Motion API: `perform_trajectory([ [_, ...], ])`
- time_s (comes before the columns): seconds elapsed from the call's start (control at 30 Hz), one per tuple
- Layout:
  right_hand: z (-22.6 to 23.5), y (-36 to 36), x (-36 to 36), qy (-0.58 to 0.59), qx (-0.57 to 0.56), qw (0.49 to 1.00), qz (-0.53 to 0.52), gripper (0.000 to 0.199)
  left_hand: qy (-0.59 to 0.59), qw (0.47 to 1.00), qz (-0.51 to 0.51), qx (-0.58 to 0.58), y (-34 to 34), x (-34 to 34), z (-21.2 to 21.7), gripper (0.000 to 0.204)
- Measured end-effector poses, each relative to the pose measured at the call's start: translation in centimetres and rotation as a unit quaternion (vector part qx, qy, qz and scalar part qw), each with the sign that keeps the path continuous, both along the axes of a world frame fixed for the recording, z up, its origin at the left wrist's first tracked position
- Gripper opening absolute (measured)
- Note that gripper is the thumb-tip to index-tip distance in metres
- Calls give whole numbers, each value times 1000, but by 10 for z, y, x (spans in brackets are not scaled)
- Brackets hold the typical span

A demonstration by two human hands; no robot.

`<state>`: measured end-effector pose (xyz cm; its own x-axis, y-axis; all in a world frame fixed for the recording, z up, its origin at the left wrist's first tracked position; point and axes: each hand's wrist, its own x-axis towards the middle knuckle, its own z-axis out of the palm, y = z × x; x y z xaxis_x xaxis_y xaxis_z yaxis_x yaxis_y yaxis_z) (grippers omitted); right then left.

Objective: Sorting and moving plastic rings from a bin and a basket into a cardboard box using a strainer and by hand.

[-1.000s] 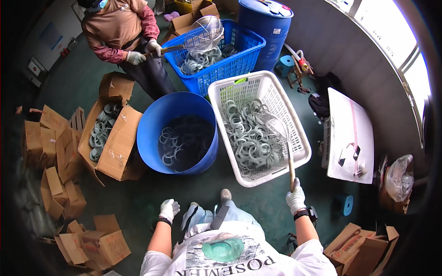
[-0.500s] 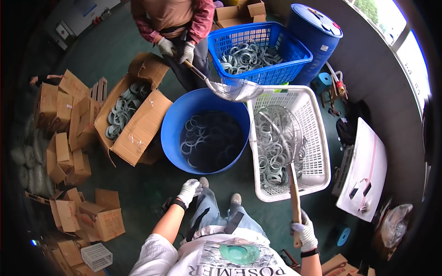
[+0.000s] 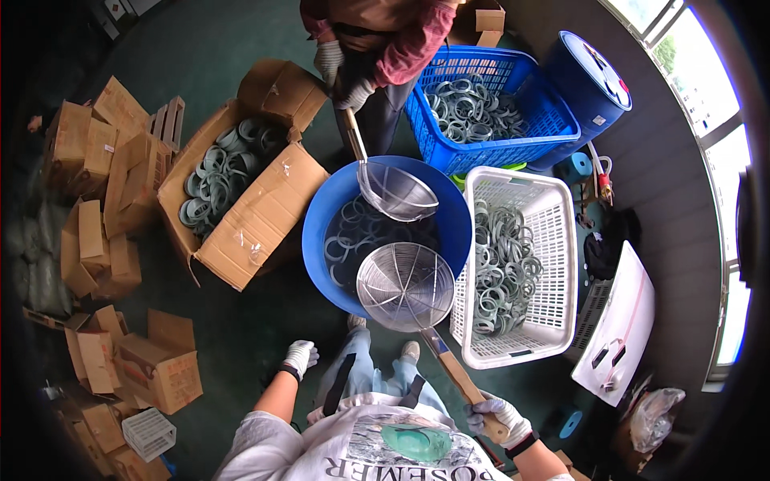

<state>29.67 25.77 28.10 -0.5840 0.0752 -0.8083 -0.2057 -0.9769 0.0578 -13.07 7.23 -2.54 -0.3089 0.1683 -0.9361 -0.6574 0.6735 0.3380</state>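
Presently we have the strainer over the near rim of the blue tub, its mesh bowl reaching toward the white basket; whether it touches either, we cannot tell. Its wooden handle slants down to our right hand, gloved, fingers wrapped about it near the end. Our left hand, also gloved, hangs near our left leg; whether its fingers are spread or pressed together we cannot tell.

In the tub, pale rings lie in dark liquid. A second strainer hangs over its far side, handle held by a co-worker's gloved hands.

Just right of the tub we note the white basket, partly filled with rings; behind it the blue basket, with more, and a blue barrel. Left of the tub, an open carton holds grey-green rings. Farther left, other boxes crowd the floor.
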Motion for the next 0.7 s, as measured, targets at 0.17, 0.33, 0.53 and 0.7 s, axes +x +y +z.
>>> perform_trajectory([
  [0.17,-26,19,-63,29,-61,997,-42,38,5,999,-10,-44,-13,-42,-10,21],
  [0.33,-95,30,-167,165,-129,962,-173,17,-10,1000,-12,15,16,-54,-15,21],
  [0.53,-194,49,-295,288,-309,817,-394,34,-121,983,12,140,162,-25,36,28],
  [0.7,-290,50,-327,319,-326,724,-517,17,-344,931,113,-42,268,-14,12,33],
])
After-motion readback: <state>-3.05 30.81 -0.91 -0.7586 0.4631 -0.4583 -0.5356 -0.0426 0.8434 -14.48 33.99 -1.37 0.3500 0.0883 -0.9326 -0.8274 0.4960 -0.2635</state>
